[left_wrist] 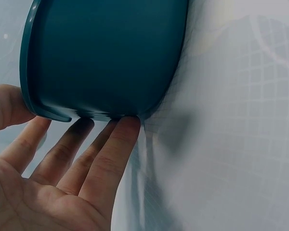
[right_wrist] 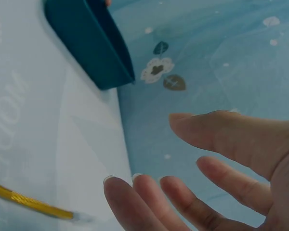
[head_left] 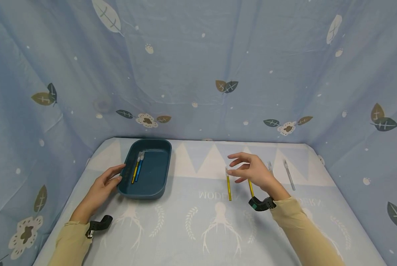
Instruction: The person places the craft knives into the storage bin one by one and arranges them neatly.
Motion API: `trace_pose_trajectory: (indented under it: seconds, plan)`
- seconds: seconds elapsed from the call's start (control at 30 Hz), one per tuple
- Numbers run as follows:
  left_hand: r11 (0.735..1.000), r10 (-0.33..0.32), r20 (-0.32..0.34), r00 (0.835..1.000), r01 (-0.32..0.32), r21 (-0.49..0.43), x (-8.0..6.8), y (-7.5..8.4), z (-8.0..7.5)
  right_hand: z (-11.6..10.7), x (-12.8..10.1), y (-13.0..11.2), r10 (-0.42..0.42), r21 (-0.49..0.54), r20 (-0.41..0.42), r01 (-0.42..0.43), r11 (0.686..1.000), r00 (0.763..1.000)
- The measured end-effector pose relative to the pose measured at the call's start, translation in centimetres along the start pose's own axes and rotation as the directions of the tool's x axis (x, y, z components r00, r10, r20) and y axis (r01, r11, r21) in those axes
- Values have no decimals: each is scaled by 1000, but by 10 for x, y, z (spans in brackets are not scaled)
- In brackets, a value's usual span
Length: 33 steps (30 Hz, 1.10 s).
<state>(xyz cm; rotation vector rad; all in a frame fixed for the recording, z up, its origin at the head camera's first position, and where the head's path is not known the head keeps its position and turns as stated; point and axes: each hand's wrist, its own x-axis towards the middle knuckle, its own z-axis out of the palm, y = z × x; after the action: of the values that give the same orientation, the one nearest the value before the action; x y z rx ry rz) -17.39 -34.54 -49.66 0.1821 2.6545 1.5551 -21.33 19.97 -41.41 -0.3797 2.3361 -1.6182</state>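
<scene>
A dark teal tray (head_left: 153, 194) stands at the left of the table. Inside it lie a yellow pen (head_left: 135, 173) and a blue pen (head_left: 139, 172), their clear caps pointing away. My left hand (head_left: 100, 190) holds the tray's left side, thumb at the rim and fingertips against the outer wall (left_wrist: 111, 57). With fingers spread and nothing between them, my right hand (head_left: 251, 170) hovers over the right half. A yellow pen (head_left: 229, 188) lies just left of its fingertips. Another yellow pen (head_left: 250, 188) is partly hidden beneath that hand.
Right of my right hand lie two grey pens, one (head_left: 270, 167) partly hidden and one (head_left: 289, 175) in full sight. A patterned pale cloth (head_left: 171, 229) covers the table. Blue curtain (head_left: 191, 74) walls rise behind and at both sides.
</scene>
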Motion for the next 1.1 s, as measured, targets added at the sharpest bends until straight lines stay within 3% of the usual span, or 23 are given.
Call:
trace_pose_trajectory:
  seconds: [0.53,0.83,1.1]
  plan:
    - [1000,-4,-5,1000,4,13,-3,2,2,12,1,45,99,-10,60,-99,995,993]
    - [1000,-1,4,1000,1,8,-1,0,1,19,1,66,132,42,70,-135,990,989]
    - [1000,12,-3,1000,-12,-1,-1,-1,1,27,1,75,147,5,38,-147,989,988]
